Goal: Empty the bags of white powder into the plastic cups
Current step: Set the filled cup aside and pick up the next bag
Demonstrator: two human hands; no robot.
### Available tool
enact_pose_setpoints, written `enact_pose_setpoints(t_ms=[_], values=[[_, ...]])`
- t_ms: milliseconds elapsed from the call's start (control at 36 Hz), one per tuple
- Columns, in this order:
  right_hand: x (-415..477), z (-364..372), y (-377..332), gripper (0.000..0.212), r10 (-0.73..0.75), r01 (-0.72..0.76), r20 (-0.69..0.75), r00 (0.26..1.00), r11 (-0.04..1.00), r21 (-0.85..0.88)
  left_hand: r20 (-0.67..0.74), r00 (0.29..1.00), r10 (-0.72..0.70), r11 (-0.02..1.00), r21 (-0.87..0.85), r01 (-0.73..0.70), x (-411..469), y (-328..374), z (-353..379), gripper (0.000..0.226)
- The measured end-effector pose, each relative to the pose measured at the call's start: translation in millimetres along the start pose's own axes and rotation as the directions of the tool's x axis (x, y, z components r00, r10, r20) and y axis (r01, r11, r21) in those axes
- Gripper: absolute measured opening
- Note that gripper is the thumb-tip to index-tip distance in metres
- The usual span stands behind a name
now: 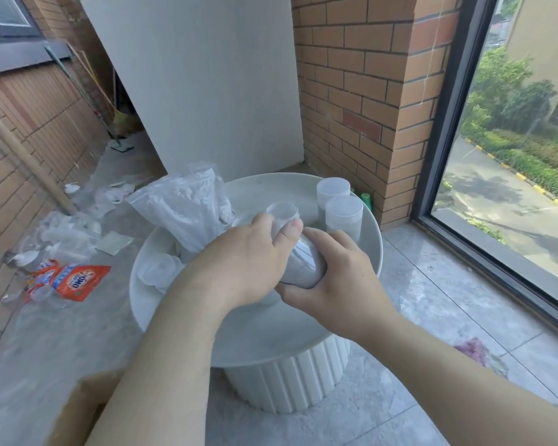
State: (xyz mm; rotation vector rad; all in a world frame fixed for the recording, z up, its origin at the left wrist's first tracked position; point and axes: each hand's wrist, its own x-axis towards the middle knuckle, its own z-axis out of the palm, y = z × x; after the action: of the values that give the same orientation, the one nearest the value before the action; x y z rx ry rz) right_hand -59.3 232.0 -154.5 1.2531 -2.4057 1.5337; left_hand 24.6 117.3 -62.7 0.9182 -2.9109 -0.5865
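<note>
Over the round white table [271, 333], both my hands hold one clear plastic cup [298, 268] filled with white powder, tilted on its side. My left hand [239, 262] grips its upper part near the rim, thumb across the top. My right hand [332, 275] wraps its lower end. A heap of clear bags of white powder [181, 210] stands on the table's left, just behind my left hand. Two upright lidded cups [343, 214] stand at the table's far right. Empty cups [160, 268] lie at the table's left edge.
On the floor to the left lie an orange detergent bag [74, 281] and a litter of empty bags and cups [65, 233]. A white board [200, 85] leans against the brick wall behind. A large window [512, 156] runs along the right. Green bottle caps [366, 199] show behind the table.
</note>
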Motion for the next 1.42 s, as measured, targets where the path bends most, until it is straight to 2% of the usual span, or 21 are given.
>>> enact_pose_setpoints(t_ms=[56, 111, 167, 194, 250, 278, 333, 444, 528, 583, 667, 722, 861, 944, 1000, 1083, 1167, 1222, 1306, 1417], values=[[0, -2, -1, 0.067, 0.023, -0.024, 0.037, 0.999, 0.999, 0.022, 0.109, 0.991, 0.084, 0.976, -0.210, -0.059, -2, -5, -9, 0.016], [0, -2, -3, 0.066, 0.028, -0.031, 0.066, 0.997, 0.999, 0.034, 0.123, 0.972, 0.201, 0.887, -0.444, -0.127, -4, -8, -17, 0.026], [-1, -1, -4, 0.067, 0.033, -0.035, 0.072, 0.997, 0.999, 0.031, 0.039, 0.976, 0.212, 0.806, -0.572, -0.152, -7, -9, -20, 0.027], [-1, 0, -4, 0.066, 0.035, -0.038, 0.071, 0.997, 0.999, 0.033, -0.024, 0.984, 0.178, 0.818, -0.552, -0.162, -6, -9, -19, 0.023], [0, 0, -4, 0.060, 0.037, -0.039, 0.064, 0.997, 0.999, 0.033, -0.127, 0.985, 0.119, 0.938, -0.311, -0.153, -2, -10, -16, 0.036], [0, 0, -4, 0.059, 0.041, -0.042, 0.060, 0.997, 0.999, 0.031, -0.145, 0.985, 0.096, 0.972, -0.201, -0.124, 0, -11, -14, 0.041], [0, 0, -3, 0.060, 0.050, -0.051, 0.057, 0.997, 0.998, 0.031, -0.130, 0.989, 0.064, 0.986, -0.142, -0.082, 1, -12, -11, 0.042], [1, 0, 2, 0.056, 0.067, -0.071, 0.070, 0.995, 0.995, 0.062, -0.050, 0.990, 0.129, 0.947, -0.291, -0.138, 3, -19, -9, 0.014], [3, 0, 4, 0.057, 0.082, -0.089, 0.070, 0.994, 0.992, 0.092, -0.024, 0.976, 0.216, 0.872, -0.444, -0.204, 3, -23, -10, 0.039], [5, -1, 4, 0.056, 0.084, -0.090, 0.062, 0.995, 0.990, 0.104, -0.047, 0.980, 0.194, 0.855, -0.482, -0.193, 3, -23, -10, 0.036], [6, -1, 5, 0.055, 0.070, -0.075, 0.058, 0.996, 0.994, 0.080, -0.082, 0.990, 0.111, 0.916, -0.378, -0.134, 7, -22, -5, 0.051], [4, -1, 4, 0.050, 0.081, -0.088, 0.080, 0.993, 0.993, 0.081, -0.104, 0.990, 0.090, 0.942, -0.315, -0.119, 10, -21, -1, 0.049], [4, 0, 8, 0.042, 0.145, -0.172, 0.209, 0.967, 0.978, 0.114, -0.039, 0.990, 0.133, 0.947, -0.291, -0.138, 15, -27, 6, 0.042], [6, 1, 13, 0.037, 0.157, -0.169, 0.167, 0.973, 0.984, 0.058, -0.065, 0.988, 0.143, 0.941, -0.301, -0.156, 17, -25, 13, 0.045], [9, 1, 16, 0.039, 0.178, -0.181, 0.115, 0.977, 0.983, 0.017, -0.120, 0.983, 0.141, 0.911, -0.373, -0.177, 18, -23, 15, 0.054], [15, -1, 22, 0.044, 0.206, -0.202, 0.046, 0.978, 0.977, -0.069, -0.232, 0.969, 0.081, 0.884, -0.433, -0.178, 21, -24, 12, 0.057], [17, -4, 28, 0.051, 0.260, -0.258, 0.003, 0.966, 0.960, -0.108, -0.388, 0.921, -0.037, 0.894, -0.425, -0.144, 27, -36, 9, 0.033], [16, -7, 32, 0.060, 0.327, -0.326, -0.009, 0.945, 0.939, -0.109, -0.443, 0.889, -0.116, 0.878, -0.464, -0.117, 33, -49, 12, 0.046], [17, -8, 39, 0.070, 0.351, -0.351, -0.019, 0.936, 0.929, -0.113, -0.428, 0.867, -0.254, 0.812, -0.581, -0.049, 43, -71, 19, 0.067], [20, -8, 44, 0.084, 0.349, -0.356, -0.073, 0.934, 0.927, -0.116, -0.314, 0.853, -0.418, 0.639, -0.769, 0.030, 52, -90, 27, 0.048]])
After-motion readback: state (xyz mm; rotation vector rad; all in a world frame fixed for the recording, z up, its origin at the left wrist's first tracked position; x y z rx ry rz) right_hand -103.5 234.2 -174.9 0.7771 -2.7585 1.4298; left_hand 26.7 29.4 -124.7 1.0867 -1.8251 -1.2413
